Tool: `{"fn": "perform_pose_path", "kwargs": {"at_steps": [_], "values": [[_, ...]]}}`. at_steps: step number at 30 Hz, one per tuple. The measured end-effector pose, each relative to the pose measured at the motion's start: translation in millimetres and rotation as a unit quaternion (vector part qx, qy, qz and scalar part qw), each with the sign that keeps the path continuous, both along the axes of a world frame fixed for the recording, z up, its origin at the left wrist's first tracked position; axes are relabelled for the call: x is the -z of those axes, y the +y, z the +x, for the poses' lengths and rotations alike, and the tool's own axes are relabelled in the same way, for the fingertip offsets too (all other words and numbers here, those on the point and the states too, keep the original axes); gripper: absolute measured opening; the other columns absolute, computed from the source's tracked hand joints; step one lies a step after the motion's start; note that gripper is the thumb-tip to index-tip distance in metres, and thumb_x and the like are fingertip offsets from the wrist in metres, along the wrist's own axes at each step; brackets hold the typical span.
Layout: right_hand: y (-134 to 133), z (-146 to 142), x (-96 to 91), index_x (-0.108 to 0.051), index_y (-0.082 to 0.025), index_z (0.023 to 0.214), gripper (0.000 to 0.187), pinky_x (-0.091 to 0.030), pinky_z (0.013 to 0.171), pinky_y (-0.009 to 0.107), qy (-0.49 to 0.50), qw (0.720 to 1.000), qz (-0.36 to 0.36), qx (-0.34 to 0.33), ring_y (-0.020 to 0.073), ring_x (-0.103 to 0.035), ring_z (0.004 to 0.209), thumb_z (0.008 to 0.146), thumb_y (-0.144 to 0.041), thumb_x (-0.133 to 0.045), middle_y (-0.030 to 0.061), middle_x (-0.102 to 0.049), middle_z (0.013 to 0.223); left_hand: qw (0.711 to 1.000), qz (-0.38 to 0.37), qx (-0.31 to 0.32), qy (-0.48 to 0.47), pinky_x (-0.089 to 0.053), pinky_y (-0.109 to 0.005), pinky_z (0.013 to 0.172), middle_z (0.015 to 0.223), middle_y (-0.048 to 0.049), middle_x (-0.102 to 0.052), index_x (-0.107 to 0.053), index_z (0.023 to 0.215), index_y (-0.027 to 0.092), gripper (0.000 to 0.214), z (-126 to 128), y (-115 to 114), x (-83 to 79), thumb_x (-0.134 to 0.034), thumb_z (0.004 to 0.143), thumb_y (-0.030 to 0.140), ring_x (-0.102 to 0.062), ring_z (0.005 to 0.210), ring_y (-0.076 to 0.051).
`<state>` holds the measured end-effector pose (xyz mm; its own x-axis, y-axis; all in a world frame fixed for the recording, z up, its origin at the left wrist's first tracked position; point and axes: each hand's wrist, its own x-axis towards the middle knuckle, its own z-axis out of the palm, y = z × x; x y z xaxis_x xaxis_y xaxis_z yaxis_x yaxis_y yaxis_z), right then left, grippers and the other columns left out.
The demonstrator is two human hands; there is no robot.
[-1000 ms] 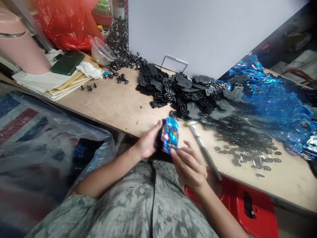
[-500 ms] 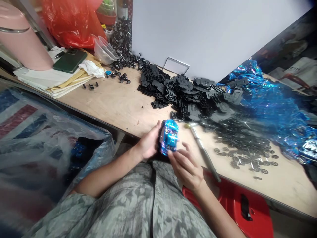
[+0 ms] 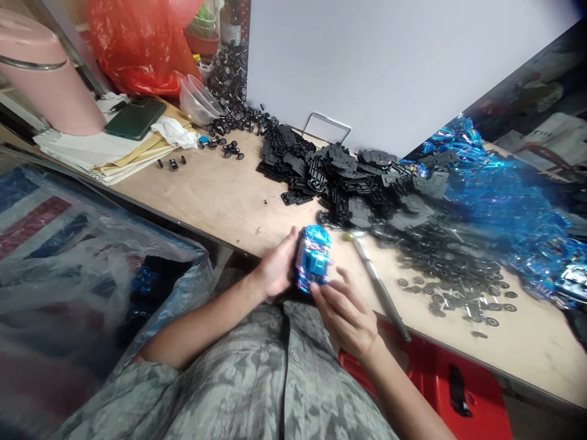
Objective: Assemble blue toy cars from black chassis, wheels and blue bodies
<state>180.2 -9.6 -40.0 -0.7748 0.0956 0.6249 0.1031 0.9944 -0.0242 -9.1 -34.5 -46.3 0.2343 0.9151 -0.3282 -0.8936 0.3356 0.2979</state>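
Observation:
A shiny blue toy car [image 3: 316,253] is held over the table's front edge, close to my body. My left hand [image 3: 279,264] grips it along its left side, with the fingers partly hidden beneath. My right hand [image 3: 348,308] is closed at the car's near end, thumb and fingertips pressed on its lower right corner. To the right of the car lies a hammer-like tool [image 3: 378,281] with a long grey handle and a yellowish tip. Beyond the car is a heap of black plastic chassis plates [image 3: 339,171].
Wheels on axles [image 3: 458,287] lie scattered at right, beside a pile of blue car shells [image 3: 509,195]. More black wheels [image 3: 229,79] are heaped at back left. A phone [image 3: 136,118], pink flask [image 3: 59,79] and papers [image 3: 68,153] occupy the left end. A red stool [image 3: 426,379] stands below.
The whole view has shifted slightly, so the scene sits a little lower and to the right. Both hands keep their hold on the toy car.

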Motion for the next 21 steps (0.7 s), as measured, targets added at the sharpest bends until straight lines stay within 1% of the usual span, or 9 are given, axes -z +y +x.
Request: {"fn": "perform_pose_path", "kwargs": {"at_steps": [3,7,12,15,18,21], "values": [[-1.4,-0.5,-2.7,-0.072,-0.005,0.118,0.028,-0.054,0.112,0.058,-0.013,1.000,0.003,-0.003,0.0211,-0.072,0.097,0.090,0.001,-0.065,0.0093,-0.074,0.092,1.000,-0.003,-0.004,-0.005,-0.055,-0.046,0.100,0.118,-0.0192,-0.076,-0.063,0.138,0.011,0.070,-0.6,0.1,1.2,-0.024,0.106,0.059,-0.076,0.103,-0.030],[-4.4,-0.6,-0.8,-0.071,-0.007,0.122,0.033,-0.055,0.112,0.057,-0.011,1.000,-0.011,-0.005,0.0214,-0.072,0.098,0.090,-0.001,-0.067,0.0089,-0.074,0.093,1.000,-0.009,-0.009,-0.007,-0.055,-0.046,0.100,0.121,-0.0205,-0.075,-0.065,0.134,0.009,0.068,-1.4,0.5,2.3,-0.029,0.105,0.059,-0.075,0.105,-0.030],[-6.1,-0.7,2.8,-0.068,-0.009,0.128,0.040,-0.056,0.109,0.059,0.027,0.999,-0.030,0.009,0.0205,-0.071,0.094,0.089,0.000,-0.068,0.0079,-0.074,0.092,1.000,-0.020,0.015,0.003,-0.053,-0.046,0.102,0.116,-0.0224,-0.076,-0.065,0.133,0.005,0.075,-0.6,0.8,-1.0,-0.024,0.105,0.061,-0.074,0.107,-0.031],[-4.9,0.4,3.6,-0.068,-0.013,0.130,0.041,-0.057,0.106,0.060,0.044,0.998,-0.036,0.026,0.0194,-0.071,0.092,0.091,-0.001,-0.066,0.0062,-0.073,0.090,1.000,-0.013,0.001,0.007,-0.050,-0.045,0.108,0.120,-0.0199,-0.076,-0.062,0.139,0.009,0.070,0.4,0.8,-4.5,-0.023,0.107,0.057,-0.072,0.113,-0.030],[-3.3,1.4,3.2,-0.069,-0.010,0.126,0.037,-0.057,0.105,0.060,0.043,0.998,-0.032,0.022,0.0203,-0.071,0.093,0.091,0.000,-0.065,0.0072,-0.073,0.090,1.000,-0.005,-0.006,0.010,-0.047,-0.045,0.112,0.124,-0.0184,-0.075,-0.060,0.142,0.010,0.066,0.7,0.5,-5.6,-0.025,0.107,0.055,-0.070,0.118,-0.029],[-3.2,1.2,1.5,-0.070,-0.006,0.122,0.033,-0.055,0.107,0.061,0.024,0.999,-0.026,0.011,0.0212,-0.071,0.094,0.090,0.001,-0.067,0.0087,-0.073,0.091,1.000,-0.004,0.003,0.003,-0.050,-0.045,0.108,0.122,-0.0202,-0.075,-0.060,0.141,0.009,0.070,0.1,0.3,-3.0,-0.026,0.106,0.059,-0.072,0.114,-0.031]]}}
